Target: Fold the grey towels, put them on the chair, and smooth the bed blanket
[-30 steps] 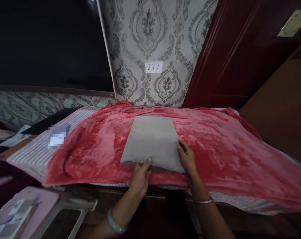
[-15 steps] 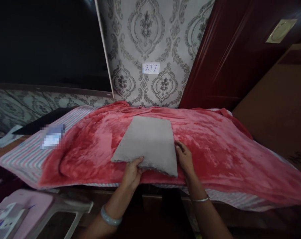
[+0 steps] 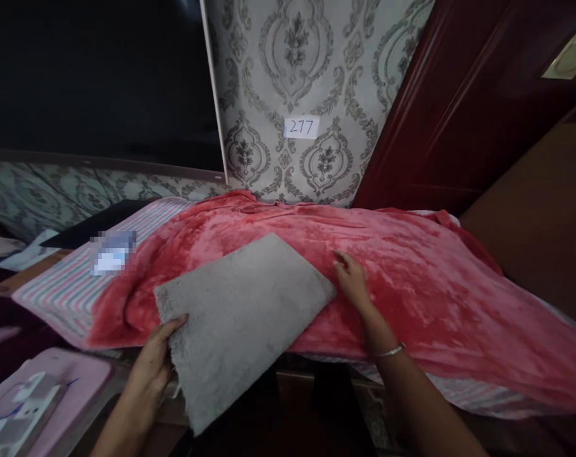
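A flat, stiff-looking grey mat with rough, fuzzy edges is held at a slant above the red blanket. My left hand grips its left edge, thumb on the upper face and the other fingers hidden beneath. Close to the mat's right corner is my right hand, a small gap apart from it. Its fingers are loosely bent and apart, with nothing in them. The mat's near left corner reaches past the front edge of the blanket.
Under the blanket lies a striped cloth, with a blurred-out device on it. A pink stool carrying a power strip stands at lower left. Behind are a television and a wall card reading 277. Cardboard leans at right.
The mat has turned and come nearer and to the left. My left hand has moved from its near edge to the left edge. The right hand stays near the mat's right side.
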The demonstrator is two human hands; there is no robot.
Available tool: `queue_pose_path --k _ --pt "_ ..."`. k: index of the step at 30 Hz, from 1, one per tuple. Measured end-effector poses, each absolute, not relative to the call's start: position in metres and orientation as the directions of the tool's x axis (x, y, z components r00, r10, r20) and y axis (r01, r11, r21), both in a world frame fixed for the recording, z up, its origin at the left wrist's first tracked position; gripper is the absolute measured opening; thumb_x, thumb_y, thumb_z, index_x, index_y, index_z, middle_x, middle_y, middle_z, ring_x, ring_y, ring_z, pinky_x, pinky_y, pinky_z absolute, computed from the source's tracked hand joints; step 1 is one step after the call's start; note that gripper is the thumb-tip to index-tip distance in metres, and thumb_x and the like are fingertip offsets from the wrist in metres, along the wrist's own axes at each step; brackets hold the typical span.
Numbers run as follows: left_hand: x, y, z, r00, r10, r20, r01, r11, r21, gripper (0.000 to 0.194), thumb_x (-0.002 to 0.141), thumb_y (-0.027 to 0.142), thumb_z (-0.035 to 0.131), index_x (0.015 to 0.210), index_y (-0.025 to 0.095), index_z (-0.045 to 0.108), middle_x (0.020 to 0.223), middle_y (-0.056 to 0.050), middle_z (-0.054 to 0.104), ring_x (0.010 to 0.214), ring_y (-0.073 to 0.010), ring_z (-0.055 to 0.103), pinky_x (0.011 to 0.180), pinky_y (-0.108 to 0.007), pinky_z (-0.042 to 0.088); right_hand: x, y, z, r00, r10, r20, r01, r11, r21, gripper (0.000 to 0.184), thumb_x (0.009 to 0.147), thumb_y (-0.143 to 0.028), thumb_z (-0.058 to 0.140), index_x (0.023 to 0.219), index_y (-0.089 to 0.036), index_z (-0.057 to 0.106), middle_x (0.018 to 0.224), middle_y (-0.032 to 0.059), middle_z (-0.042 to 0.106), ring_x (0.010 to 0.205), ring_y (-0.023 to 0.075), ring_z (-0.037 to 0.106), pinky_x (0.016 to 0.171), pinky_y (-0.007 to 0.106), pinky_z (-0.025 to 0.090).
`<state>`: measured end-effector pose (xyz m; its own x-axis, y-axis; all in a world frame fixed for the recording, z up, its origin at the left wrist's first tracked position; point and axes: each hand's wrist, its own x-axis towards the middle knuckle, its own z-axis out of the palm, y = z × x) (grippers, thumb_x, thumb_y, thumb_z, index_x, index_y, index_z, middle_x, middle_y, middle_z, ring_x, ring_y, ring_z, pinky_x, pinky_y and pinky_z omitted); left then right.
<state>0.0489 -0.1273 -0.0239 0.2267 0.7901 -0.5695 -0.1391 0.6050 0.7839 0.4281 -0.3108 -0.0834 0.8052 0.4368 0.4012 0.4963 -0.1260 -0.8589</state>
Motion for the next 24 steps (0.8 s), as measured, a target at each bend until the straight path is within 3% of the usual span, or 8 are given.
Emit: queue_pose_path --k 4,8,16,19,24 --pt "0.05 -0.126 -0.027 0.217 0.783 -0.584 -0.112 0.614 0.781 0.016 0.077 0.01 0.062 0.09 0.011 0.071 0.063 -0.006 0.071 0.056 -0.022 0.071 0.053 -0.03 0.061 0.435 -0.266 -0.061 0.685 0.701 0.199 0.466 -0.212 -0.859 0.031 0.085 -0.031 0.06 0.107 -0.02 0.078 0.121 0.0116 0.075 0.115 0.0286 0.066 0.109 0.049 0.047" --pt "0.048 -0.129 -0.027 0.231 0.773 -0.591 -0.105 0.624 0.774 0.023 0.077 0.009 0.062 0.097 0.011 0.073 0.063 -0.006 0.072 0.059 -0.0226 0.072 0.053 -0.029 0.061 0.432 -0.237 -0.05 0.571 0.815 0.098 0.45 -0.211 -0.867 0.016 0.085 -0.031 0.064 0.083 -0.022 0.077 0.097 0.0038 0.078 0.101 0.0272 0.068 0.1 0.045 0.052" --pt "0.05 -0.131 -0.024 0.213 0.776 -0.593 -0.112 0.623 0.774 0.031 0.076 0.01 0.065 0.106 0.012 0.074 0.074 -0.009 0.076 0.071 -0.0261 0.076 0.063 -0.033 0.064 0.427 -0.225 -0.04 0.5 0.862 -0.09 0.313 -0.276 -0.908 0.008 0.081 -0.027 0.07 0.083 -0.022 0.075 0.092 0.0024 0.077 0.088 0.0235 0.067 0.09 0.04 0.055" --pt "0.05 -0.133 -0.023 0.238 0.813 -0.531 -0.118 0.567 0.815 0.029 0.075 0.01 0.067 0.103 0.013 0.073 0.075 -0.008 0.076 0.069 -0.0246 0.076 0.062 -0.031 0.063 0.421 -0.232 -0.039 0.463 0.871 -0.162 0.221 -0.29 -0.931 0.015 0.081 -0.035 0.072 0.088 -0.021 0.074 0.09 0.0035 0.077 0.082 0.022 0.068 0.08 0.036 0.057" --pt "0.045 -0.132 -0.013 0.294 0.846 -0.446 -0.072 0.485 0.872 0.028 0.065 0.011 0.076 0.092 0.013 0.072 0.073 -0.008 0.075 0.059 -0.0232 0.072 0.052 -0.028 0.059 0.408 -0.257 -0.037 0.4 0.862 -0.31 -0.116 -0.288 -0.951 0.031 0.075 -0.044 0.078 0.092 -0.019 0.075 0.081 0.007 0.077 0.066 0.021 0.067 0.065 0.034 0.058"
